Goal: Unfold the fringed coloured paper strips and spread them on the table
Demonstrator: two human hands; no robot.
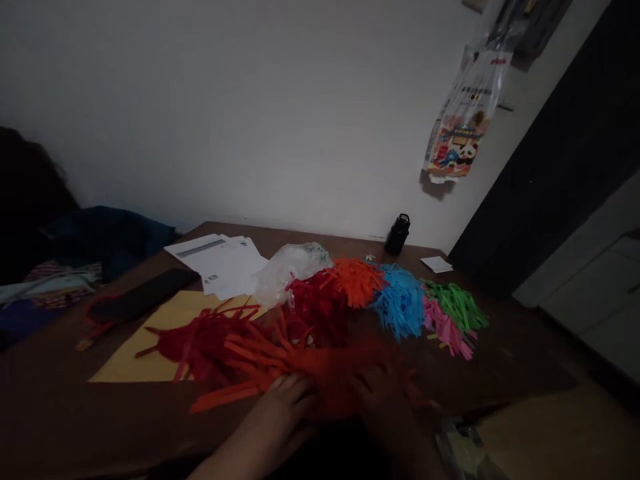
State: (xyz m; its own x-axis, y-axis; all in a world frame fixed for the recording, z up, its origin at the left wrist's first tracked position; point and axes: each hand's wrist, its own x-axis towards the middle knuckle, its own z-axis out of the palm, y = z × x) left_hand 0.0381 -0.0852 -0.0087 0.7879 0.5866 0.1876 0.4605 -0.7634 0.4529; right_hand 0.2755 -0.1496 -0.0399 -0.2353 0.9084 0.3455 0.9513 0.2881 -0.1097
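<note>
Near the table's front edge lies a sheet of orange fringed paper [325,373], its long cut strips fanning out to the left. My left hand [287,403] has its fingers curled over the paper's near left part, the thumb low. My right hand [380,393], dark and somewhat blurred, grips the right part of the same sheet. Red fringed paper [210,343] spreads just left of the orange strips. Behind my hands is a bunch of dark red fringe [320,307]. The fingertips' undersides are hidden.
Orange [355,281], blue [400,303], green [457,307] and pink fringe bunches [447,327] line the table's right. A clear plastic bag [290,267], white papers [220,263], a yellow sheet [135,350], a dark case [145,295] and a black bottle [399,235] surround them.
</note>
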